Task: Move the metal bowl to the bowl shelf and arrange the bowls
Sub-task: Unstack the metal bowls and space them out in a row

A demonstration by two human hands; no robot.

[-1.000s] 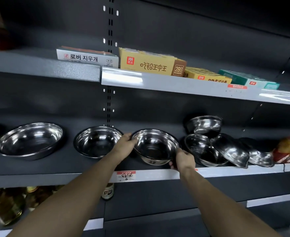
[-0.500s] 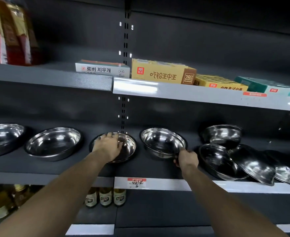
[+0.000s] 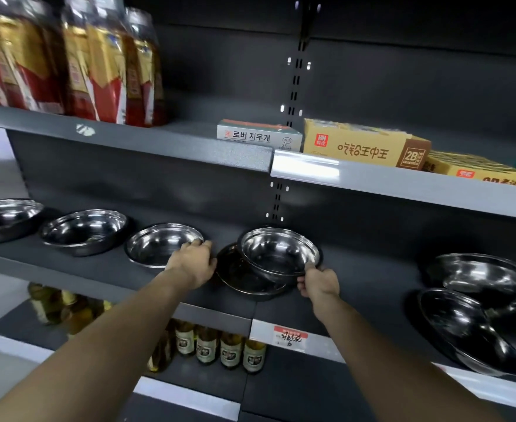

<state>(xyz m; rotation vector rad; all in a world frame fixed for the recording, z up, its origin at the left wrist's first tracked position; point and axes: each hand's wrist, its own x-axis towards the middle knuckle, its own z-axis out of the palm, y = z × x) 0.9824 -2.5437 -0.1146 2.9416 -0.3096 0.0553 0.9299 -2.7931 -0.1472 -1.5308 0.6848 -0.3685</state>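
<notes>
Several shiny metal bowls stand in a row on the dark bowl shelf (image 3: 77, 271). My left hand (image 3: 193, 264) is at the right rim of the third bowl (image 3: 159, 246), fingertips curled over that rim. My right hand (image 3: 318, 283) pinches the near rim of another metal bowl (image 3: 278, 254). That bowl is tilted and rests partly in a darker bowl (image 3: 241, 280) beneath it. Two more bowls (image 3: 81, 231) sit further left.
A loose heap of bowls (image 3: 470, 300) lies at the right end of the shelf, some tipped on edge. Above are flat boxes (image 3: 363, 143) and red-gold packs (image 3: 98, 71). Small bottles (image 3: 220, 348) stand on the shelf below. A price tag (image 3: 290, 336) hangs on the shelf lip.
The view swung left and up. My left hand slid from over a bowl to its right rim. My right hand carried its bowl left, so it now leans in a darker bowl.
</notes>
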